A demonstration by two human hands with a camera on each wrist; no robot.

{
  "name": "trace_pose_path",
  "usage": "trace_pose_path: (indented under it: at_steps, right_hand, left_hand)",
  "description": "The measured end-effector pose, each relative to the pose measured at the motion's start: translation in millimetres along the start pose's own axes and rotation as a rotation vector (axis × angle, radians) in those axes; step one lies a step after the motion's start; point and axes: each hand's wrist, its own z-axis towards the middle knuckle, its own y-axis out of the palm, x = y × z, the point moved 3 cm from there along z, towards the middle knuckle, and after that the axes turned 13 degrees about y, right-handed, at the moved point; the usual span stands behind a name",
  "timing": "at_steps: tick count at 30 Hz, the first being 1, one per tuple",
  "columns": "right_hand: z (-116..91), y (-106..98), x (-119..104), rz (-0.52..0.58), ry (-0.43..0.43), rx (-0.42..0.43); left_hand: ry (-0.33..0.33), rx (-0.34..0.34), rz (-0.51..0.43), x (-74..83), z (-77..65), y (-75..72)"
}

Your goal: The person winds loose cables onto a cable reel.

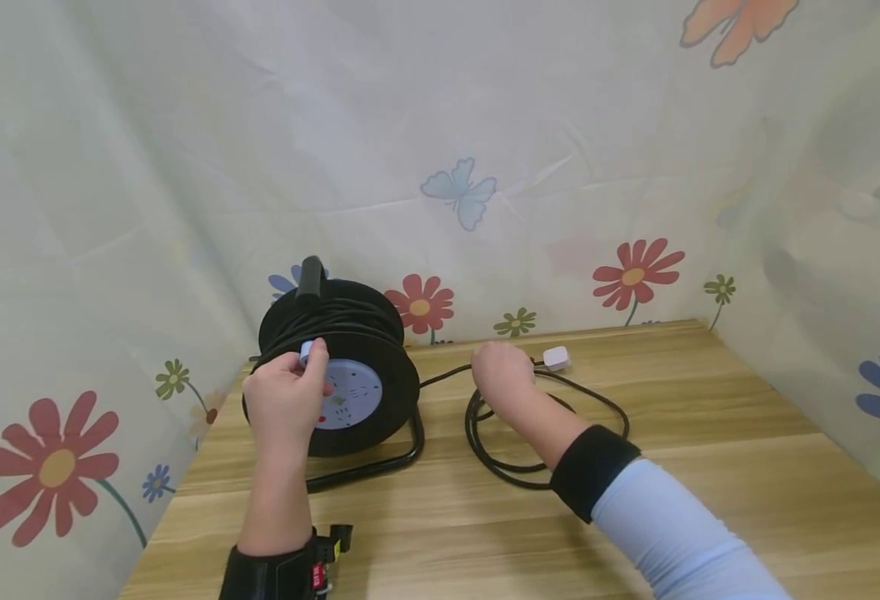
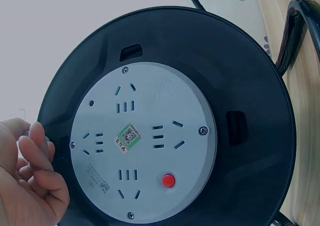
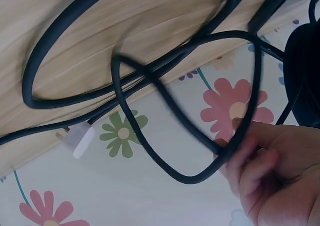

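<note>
A black cable reel [image 1: 398,400] stands at the left of the table, its round grey socket panel [image 2: 140,100] facing me. My left hand [image 1: 282,400] grips the small grey-blue winding knob [image 1: 306,352] at the upper left of the reel's face; in the left wrist view the fingers mostly hide it. To the right, my right hand [image 1: 502,373] pinches the black cable [image 3: 187,179] between thumb and fingers. From that hand the cable runs left to the reel. Loose loops lie beneath the hand, and the white plug [image 1: 557,358] is just beyond it.
The reel's tubular stand [image 1: 368,473] rests on the wooden table [image 1: 440,542], with a carry handle [image 1: 310,279] on top. A flower-printed cloth [image 1: 365,125] hangs right behind the table's back edge and along both sides.
</note>
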Motion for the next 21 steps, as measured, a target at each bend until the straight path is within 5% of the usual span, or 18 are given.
trace_pose_path:
  at_steps: [4, 11, 17, 21]
  right_hand:
    - [-0.7, -1.7, 0.7, 0.03, -0.017, -0.017]
    - [4.4, 4.9, 15.7, 0.18, 0.047, -0.2]
    - [10.3, 9.2, 35.9, 0.323, 0.084, -0.136]
    - [8.3, 11.5, 48.5, 0.281, 0.093, -0.082]
  left_hand:
    - [0.007, -0.002, 0.005, 0.9, -0.3, -0.8]
    - [0.013, 0.002, 0.02, 4.1, 1.0, -3.5]
    - [0.028, 0.012, 0.017, 6.6, 2.6, -5.2]
    - [0.035, 0.016, 0.027, 7.2, 2.5, -6.2]
